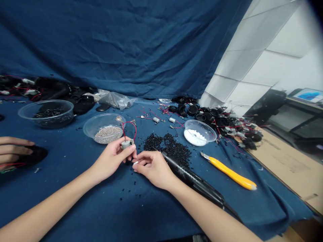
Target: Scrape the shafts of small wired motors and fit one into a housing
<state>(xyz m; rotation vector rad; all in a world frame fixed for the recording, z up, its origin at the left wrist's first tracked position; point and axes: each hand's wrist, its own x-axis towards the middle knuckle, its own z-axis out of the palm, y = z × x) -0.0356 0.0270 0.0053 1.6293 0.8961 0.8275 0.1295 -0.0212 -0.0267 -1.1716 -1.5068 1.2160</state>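
My left hand (113, 156) is closed around a small grey cylinder with wires (126, 144). Red and dark wires loop up from it, and a tiny board sits by its edge. Close beside it, my right hand (153, 168) pinches a small white piece (135, 163) between thumb and fingers. The fingertips of both hands nearly meet above the blue cloth. A black electric screwdriver (194, 178) lies partly behind my right wrist. Just beyond my hands spreads a pile of tiny black parts (174, 146).
Clear bowls hold silvery bits (108, 132), white pieces (195, 137) and dark parts (49, 113). A yellow utility knife (232, 173) lies at right with its blade showing. Black housings with wires (214, 117) are heaped behind. Another person's hand (15, 151) rests on a black part at left.
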